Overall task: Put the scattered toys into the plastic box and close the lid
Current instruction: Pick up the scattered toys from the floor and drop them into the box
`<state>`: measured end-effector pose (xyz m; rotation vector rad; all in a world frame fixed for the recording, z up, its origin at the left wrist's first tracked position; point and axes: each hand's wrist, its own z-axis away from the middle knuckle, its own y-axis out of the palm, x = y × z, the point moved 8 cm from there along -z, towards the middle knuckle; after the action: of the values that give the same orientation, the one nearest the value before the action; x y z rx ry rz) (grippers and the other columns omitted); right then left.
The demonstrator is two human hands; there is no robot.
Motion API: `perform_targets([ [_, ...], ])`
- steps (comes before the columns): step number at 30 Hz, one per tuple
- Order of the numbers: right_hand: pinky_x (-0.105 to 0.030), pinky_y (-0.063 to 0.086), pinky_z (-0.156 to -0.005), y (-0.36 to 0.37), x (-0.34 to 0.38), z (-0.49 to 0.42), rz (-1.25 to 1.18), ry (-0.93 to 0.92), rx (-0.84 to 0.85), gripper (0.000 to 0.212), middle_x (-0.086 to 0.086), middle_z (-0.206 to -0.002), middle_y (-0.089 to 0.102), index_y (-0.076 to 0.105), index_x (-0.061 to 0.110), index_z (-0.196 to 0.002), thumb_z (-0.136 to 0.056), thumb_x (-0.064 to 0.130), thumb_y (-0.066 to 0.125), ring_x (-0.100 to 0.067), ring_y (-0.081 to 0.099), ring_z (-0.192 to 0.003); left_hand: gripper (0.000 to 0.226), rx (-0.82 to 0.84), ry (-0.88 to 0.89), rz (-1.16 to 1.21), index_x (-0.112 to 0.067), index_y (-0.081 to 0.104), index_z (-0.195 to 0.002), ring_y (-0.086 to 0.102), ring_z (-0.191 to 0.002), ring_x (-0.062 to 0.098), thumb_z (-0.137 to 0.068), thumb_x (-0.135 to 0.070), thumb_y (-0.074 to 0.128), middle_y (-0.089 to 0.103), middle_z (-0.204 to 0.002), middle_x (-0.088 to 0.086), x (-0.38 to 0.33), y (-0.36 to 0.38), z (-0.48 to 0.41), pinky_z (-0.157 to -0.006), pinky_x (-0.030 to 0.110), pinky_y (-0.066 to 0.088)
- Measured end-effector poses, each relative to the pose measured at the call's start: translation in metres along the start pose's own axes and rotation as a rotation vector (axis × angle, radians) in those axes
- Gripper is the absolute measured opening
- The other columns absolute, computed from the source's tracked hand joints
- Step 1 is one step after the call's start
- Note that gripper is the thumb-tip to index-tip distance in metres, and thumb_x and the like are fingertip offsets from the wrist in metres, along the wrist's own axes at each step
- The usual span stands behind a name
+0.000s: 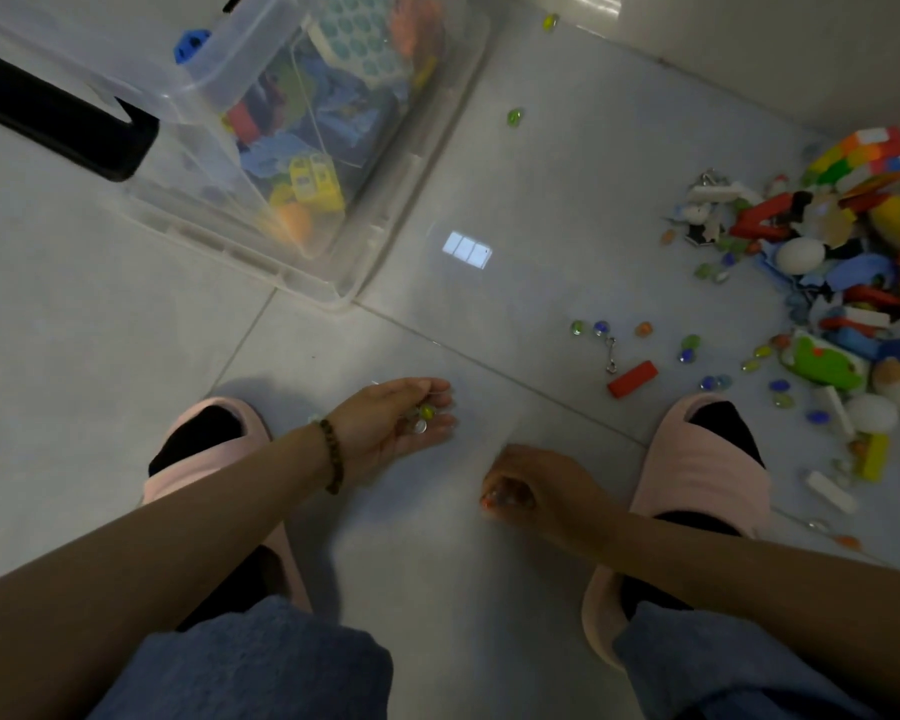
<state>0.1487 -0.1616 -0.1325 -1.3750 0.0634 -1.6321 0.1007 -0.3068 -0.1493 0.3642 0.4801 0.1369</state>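
Head view: pink foam slippers (697,459) flank your hands; the heaped multicoloured toy pile (827,262) at 3 o'clock runs off frame. Your left hand (401,420) cups small glass marbles (426,412); your right hand (526,491) curls around blurred ones. The clear plastic box (328,296) sits at 11 o'clock, well apart

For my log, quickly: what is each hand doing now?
Left hand: cupped, holding marbles.
Right hand: curled around small coloured pieces, probably marbles.
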Motion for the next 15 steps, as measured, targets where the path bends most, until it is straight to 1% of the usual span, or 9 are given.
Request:
perform_targets([
  [2, -0.008, 0.035, -0.061, -0.015, -0.006, -0.006, -0.037, 0.047, -0.122, 0.012, 0.013, -0.079, 0.055, 0.067, 0.022, -0.083, -0.078, 0.032, 0.07, 0.007, 0.048, -0.063, 0.027, -0.005, -0.008, -0.003, -0.002, 0.061, -0.104, 0.063, -0.093, 0.031, -0.099, -0.016, 0.039, 0.061, -0.111, 0.018, 0.001, 0.002, -0.001, -0.08, 0.035, 0.057],
  [3, -0.012, 0.037, -0.062, -0.024, -0.012, -0.009, -0.067, 0.089, -0.188, 0.011, 0.011, -0.077, 0.057, 0.068, 0.022, -0.082, -0.077, 0.031, 0.07, 0.003, 0.048, -0.062, 0.027, -0.004, -0.013, -0.006, -0.001, 0.061, -0.103, 0.062, -0.094, 0.031, -0.099, -0.017, 0.039, 0.061, -0.11, 0.017, 0.001, 0.004, -0.002, -0.081, 0.036, 0.057],
  [5, -0.016, 0.038, -0.061, -0.044, -0.025, -0.015, -0.143, 0.204, -0.316, 0.008, 0.009, -0.075, 0.059, 0.069, 0.021, -0.081, -0.076, 0.024, 0.074, -0.002, 0.049, -0.061, 0.029, -0.002, -0.025, -0.004, -0.002, 0.062, -0.101, 0.063, -0.093, 0.031, -0.099, -0.019, 0.039, 0.062, -0.106, 0.015, 0.002, 0.009, -0.003, -0.081, 0.036, 0.056],
  [7, -0.013, 0.04, -0.059, -0.063, -0.035, -0.018, -0.292, 0.318, -0.453, 0.008, 0.007, -0.072, 0.062, 0.07, 0.019, -0.079, -0.075, 0.018, 0.076, -0.003, 0.051, -0.057, 0.032, -0.004, -0.04, 0.019, -0.003, 0.063, -0.096, 0.064, -0.089, 0.029, -0.099, -0.022, 0.038, 0.063, -0.102, 0.014, -0.001, 0.016, -0.006, -0.079, 0.036, 0.057],
  [8, -0.01, 0.041, -0.057, -0.071, -0.034, -0.02, -0.383, 0.338, -0.498, 0.008, 0.007, -0.069, 0.062, 0.069, 0.019, -0.079, -0.076, 0.016, 0.076, -0.002, 0.052, -0.056, 0.034, -0.004, -0.047, 0.037, -0.003, 0.063, -0.094, 0.064, -0.085, 0.027, -0.1, -0.023, 0.037, 0.064, -0.1, 0.013, -0.004, 0.021, -0.007, -0.077, 0.036, 0.057],
  [10, -0.007, 0.042, -0.054, -0.082, -0.019, -0.029, -0.499, 0.299, -0.507, 0.006, 0.008, -0.068, 0.062, 0.07, 0.018, -0.08, -0.078, 0.016, 0.074, 0.003, 0.053, -0.055, 0.037, 0.002, -0.064, 0.048, -0.004, 0.063, -0.093, 0.065, -0.08, 0.024, -0.1, -0.026, 0.035, 0.065, -0.096, 0.012, -0.012, 0.033, -0.01, -0.071, 0.034, 0.058],
  [12, -0.007, 0.042, -0.057, -0.092, 0.0, -0.038, -0.508, 0.232, -0.491, 0.006, 0.003, -0.074, 0.064, 0.072, 0.018, -0.083, -0.078, 0.016, 0.074, 0.003, 0.054, -0.057, 0.039, 0.044, -0.091, 0.047, -0.005, 0.062, -0.096, 0.063, -0.08, 0.021, -0.101, -0.03, 0.032, 0.065, -0.095, 0.012, -0.023, 0.053, -0.014, -0.067, 0.031, 0.058],
  [13, -0.008, 0.043, -0.059, -0.099, 0.004, -0.04, -0.494, 0.215, -0.494, 0.008, 0.002, -0.077, 0.065, 0.073, 0.02, -0.085, -0.077, 0.018, 0.075, 0.001, 0.054, -0.061, 0.04, 0.074, -0.1, 0.054, -0.006, 0.061, -0.1, 0.063, -0.079, 0.019, -0.102, -0.03, 0.029, 0.064, -0.096, 0.012, -0.029, 0.065, -0.018, -0.067, 0.029, 0.058],
  [15, -0.01, 0.044, -0.059, -0.121, -0.002, -0.039, -0.536, 0.222, -0.547, 0.013, 0.009, -0.078, 0.065, 0.071, 0.029, -0.084, -0.078, 0.018, 0.074, 0.0, 0.056, -0.065, 0.04, 0.105, -0.091, 0.07, -0.005, 0.06, -0.103, 0.063, -0.073, 0.014, -0.102, -0.03, 0.028, 0.063, -0.096, 0.011, -0.043, 0.088, -0.025, -0.067, 0.026, 0.057],
])
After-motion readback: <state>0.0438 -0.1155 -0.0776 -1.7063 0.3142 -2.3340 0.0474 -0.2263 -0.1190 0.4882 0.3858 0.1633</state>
